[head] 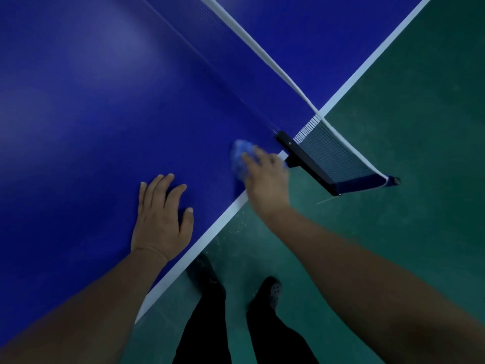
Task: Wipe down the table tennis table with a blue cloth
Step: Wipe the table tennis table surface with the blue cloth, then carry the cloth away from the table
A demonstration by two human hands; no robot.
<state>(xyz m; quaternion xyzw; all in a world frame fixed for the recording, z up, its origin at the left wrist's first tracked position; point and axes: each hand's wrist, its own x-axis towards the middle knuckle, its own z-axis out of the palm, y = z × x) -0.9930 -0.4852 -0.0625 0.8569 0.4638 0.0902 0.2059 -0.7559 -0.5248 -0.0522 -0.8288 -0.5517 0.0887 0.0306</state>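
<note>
The blue table tennis table (pixel 91 114) fills the left and top of the head view, with a white line along its side edge. A crumpled light blue cloth (pixel 240 157) lies on the table close to that edge, just short of the net clamp. My right hand (pixel 265 177) lies on top of the cloth, fingers over it, blurred by motion. My left hand (pixel 161 219) rests flat on the table with its fingers spread, to the left of the cloth.
The net (pixel 333 156) with its white top band runs across the table, and its black clamp (pixel 294 151) sticks out past the side edge right beside my right hand. Green floor (pixel 406 127) lies to the right. My legs and dark shoes (pixel 270 290) stand below the table edge.
</note>
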